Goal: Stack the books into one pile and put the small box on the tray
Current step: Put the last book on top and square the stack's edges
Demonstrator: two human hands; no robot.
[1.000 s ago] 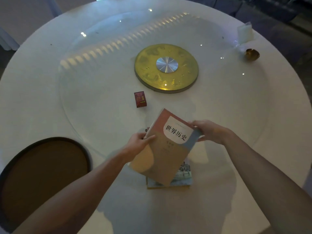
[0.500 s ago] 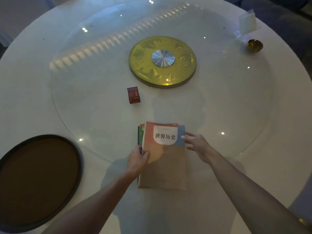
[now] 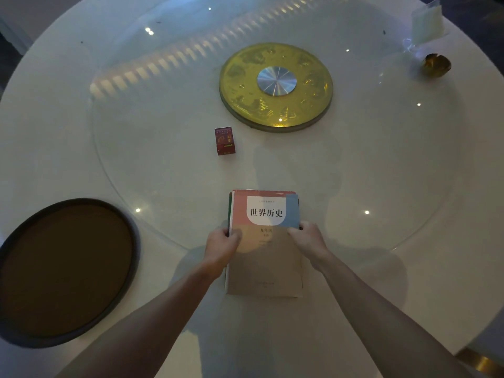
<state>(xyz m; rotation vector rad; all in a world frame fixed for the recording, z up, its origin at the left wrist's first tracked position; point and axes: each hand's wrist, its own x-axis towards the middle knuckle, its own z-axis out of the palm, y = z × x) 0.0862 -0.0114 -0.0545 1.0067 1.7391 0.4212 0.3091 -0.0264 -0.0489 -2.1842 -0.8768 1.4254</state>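
Our left hand (image 3: 222, 245) clamps the left edge of the book pile (image 3: 264, 242) and our right hand (image 3: 308, 238) clamps its right edge, thumbs on the top cover and fingers curled down the sides, squaring the books where they lie flat near the desk's (image 3: 409, 268) near edge. Half a second ago the right hand only rested open fingers beside the top book, and green and red covers jutted out on the left; now just a thin sliver of them shows. A second ago that top book was tilted in the air between both hands.

The small box (image 3: 224, 140), dark red, lies beyond the pile toward the desk's centre, a little left of it, long axis running away from us. We judge the left hand the nearer one. The tray (image 3: 131, 241), round and dark-rimmed, sits at the desk's near left edge, well apart from the box.
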